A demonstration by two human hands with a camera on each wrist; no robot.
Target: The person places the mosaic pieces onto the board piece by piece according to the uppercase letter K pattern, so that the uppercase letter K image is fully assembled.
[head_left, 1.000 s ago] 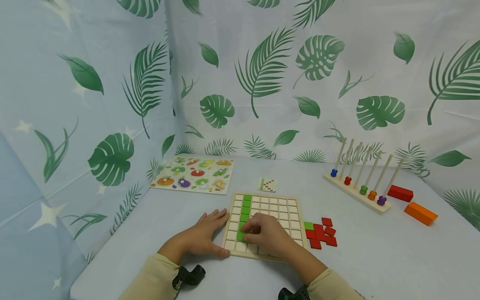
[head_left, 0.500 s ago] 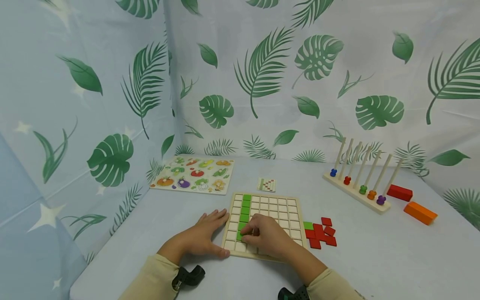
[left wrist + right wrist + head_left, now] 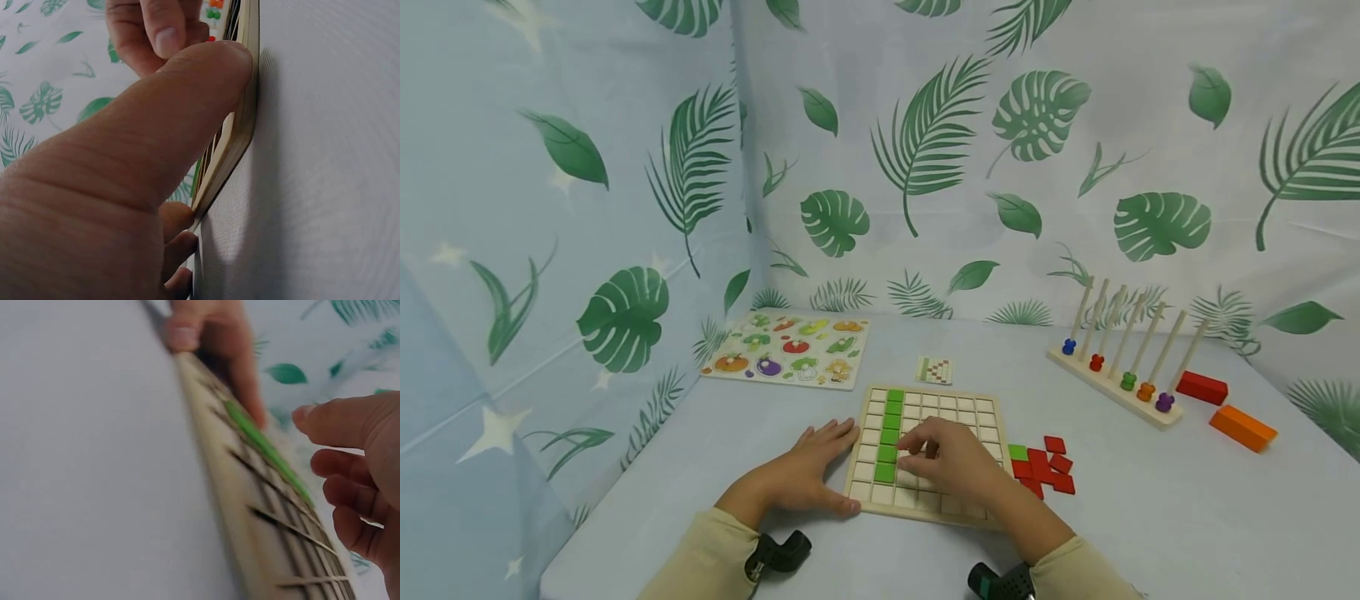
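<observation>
A wooden grid board (image 3: 925, 516) lies on the table, with a column of several green square tiles (image 3: 885, 472) set near its left side. My left hand (image 3: 805, 468) rests at the board's left edge, fingers spread and the thumb on its front corner; the left wrist view shows that thumb against the rim. Over the board, just right of the green column, hovers my right hand (image 3: 951, 454). Its fingers are loosely bent, and the right wrist view shows nothing between thumb and fingers. Loose red tiles (image 3: 1037, 462) and one green tile (image 3: 1017, 452) lie beside the board's right edge.
Behind the board is a small pattern card (image 3: 935, 370). A vegetable puzzle board (image 3: 786, 350) sits back left. At the right stand a pegged wooden base (image 3: 1112, 385) with coloured beads, a red block (image 3: 1202, 387) and an orange block (image 3: 1243, 427).
My right hand has lifted off the lowest green tile and moved a little up and right, leaving the tile in its cell. The left hand has stayed put.
</observation>
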